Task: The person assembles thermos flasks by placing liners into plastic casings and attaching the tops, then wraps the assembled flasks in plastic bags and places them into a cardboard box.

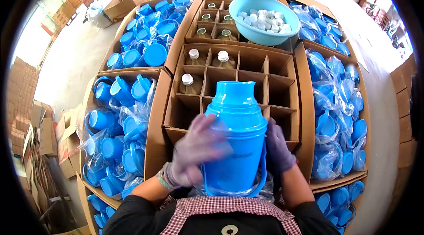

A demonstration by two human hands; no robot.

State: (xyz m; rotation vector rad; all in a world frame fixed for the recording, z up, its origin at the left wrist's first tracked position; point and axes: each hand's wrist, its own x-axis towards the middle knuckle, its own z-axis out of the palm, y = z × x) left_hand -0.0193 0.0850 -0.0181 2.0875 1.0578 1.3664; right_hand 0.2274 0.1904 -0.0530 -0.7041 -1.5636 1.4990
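Observation:
A glossy blue thermos flask casing (234,146) with a carrying handle stands upright in front of my body. My left hand (198,149), in a greyish-purple glove, is blurred by motion at its left side, fingers stretched out and thumb apart. Against the casing's right side is my gloved right hand (280,149); its fingertips are partly hidden. Just beyond is a divided cardboard carton (282,80). Several of its cells hold glass bottle-like liners with white caps, such as the liner (191,85) at left.
A light-blue basin (240,7) of white caps (265,20) rests on a farther carton of liners. Cartons of plastic-wrapped blue casings stand left (112,146) and right (324,124). Flattened cardboard (37,182) and stacked boxes (22,98) line the left floor.

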